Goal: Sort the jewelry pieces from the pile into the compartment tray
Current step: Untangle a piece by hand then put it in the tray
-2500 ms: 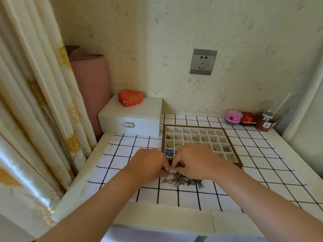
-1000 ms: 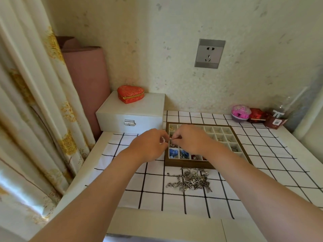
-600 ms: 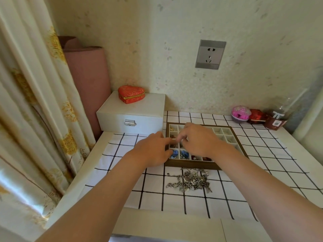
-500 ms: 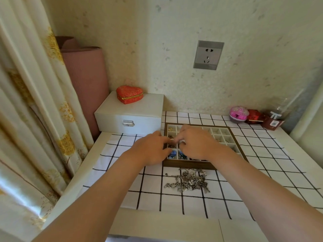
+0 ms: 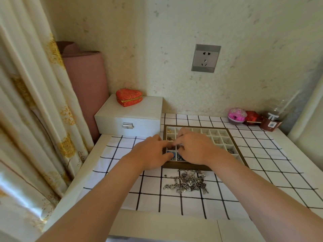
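Both hands (image 5: 174, 151) pinch over the wood-framed gridded tray (image 5: 225, 137); grasp unclear, tangled silvery pile (image 5: 187, 183) nearby.

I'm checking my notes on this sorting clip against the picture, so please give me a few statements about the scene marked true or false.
1. Both hands, left hand and right hand, are over the compartment tray. True.
2. The jewelry pile lies inside the tray. False: it lies on the checked cloth, in front of the tray.
3. A red heart-shaped box sits on the white box. True.
4. Every tray compartment is filled. False: several at the back look empty.
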